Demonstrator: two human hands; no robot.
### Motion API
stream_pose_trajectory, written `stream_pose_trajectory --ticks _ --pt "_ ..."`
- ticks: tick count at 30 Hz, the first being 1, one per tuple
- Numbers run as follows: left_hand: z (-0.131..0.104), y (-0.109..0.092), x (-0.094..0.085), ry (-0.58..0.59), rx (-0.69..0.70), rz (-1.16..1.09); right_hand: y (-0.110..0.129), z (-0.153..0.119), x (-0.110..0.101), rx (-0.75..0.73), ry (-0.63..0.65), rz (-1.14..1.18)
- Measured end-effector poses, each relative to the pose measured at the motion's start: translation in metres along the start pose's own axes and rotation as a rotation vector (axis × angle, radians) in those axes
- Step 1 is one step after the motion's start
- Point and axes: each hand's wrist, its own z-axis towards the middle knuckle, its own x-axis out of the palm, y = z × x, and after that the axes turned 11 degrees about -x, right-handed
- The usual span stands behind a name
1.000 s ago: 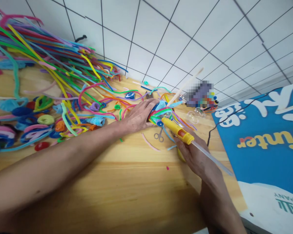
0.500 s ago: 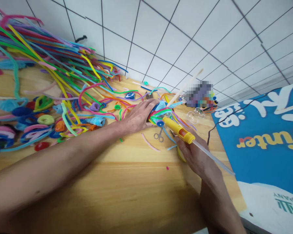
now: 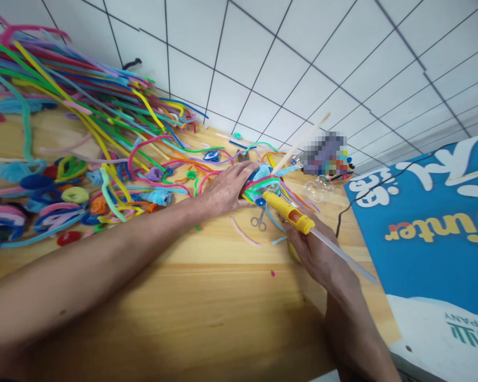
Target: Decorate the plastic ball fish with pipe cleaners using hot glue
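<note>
My left hand [image 3: 227,191] is curled round a multicoloured pipe-cleaner figure [image 3: 265,183] on the wooden table, with blue, green, pink and light-blue parts showing. A pale stick [image 3: 300,144] rises from it at a slant. In my right hand [image 3: 313,246] is a yellow hot glue gun [image 3: 289,211], its nozzle end right at the near side of the figure. A clear glue stick [image 3: 344,253] juts from the gun's back. The nozzle tip and most right-hand fingers are hidden. Small scissors [image 3: 258,220] lie just below the figure.
A large heap of loose pipe cleaners [image 3: 71,79] and coiled pipe-cleaner pieces [image 3: 63,196] covers the left. A blue printed board [image 3: 426,228] stands at the right, with a black cord [image 3: 352,201] across it. Clear plastic balls [image 3: 318,187] lie near the tiled wall [image 3: 255,63].
The glue gun and my right hand have shifted very slightly left and toward the figure. My left hand stays in place on it.
</note>
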Motion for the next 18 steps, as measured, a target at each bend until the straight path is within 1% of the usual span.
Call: stream_pose_trajectory --ticks 7,13,18 --pt "0.0004 0.0003 -0.0001 0.002 0.004 0.003 -0.0007 -0.0011 0.0008 0.025 0.004 -0.013" --pt "0.0007 0.0030 0.0019 -0.007 0.005 0.007 0.0016 0.0019 -0.0006 -0.006 0.006 -0.005" --pt "0.0010 0.0052 0.0043 -0.020 0.022 0.002 0.0027 0.0022 -0.0011 0.013 0.007 -0.012"
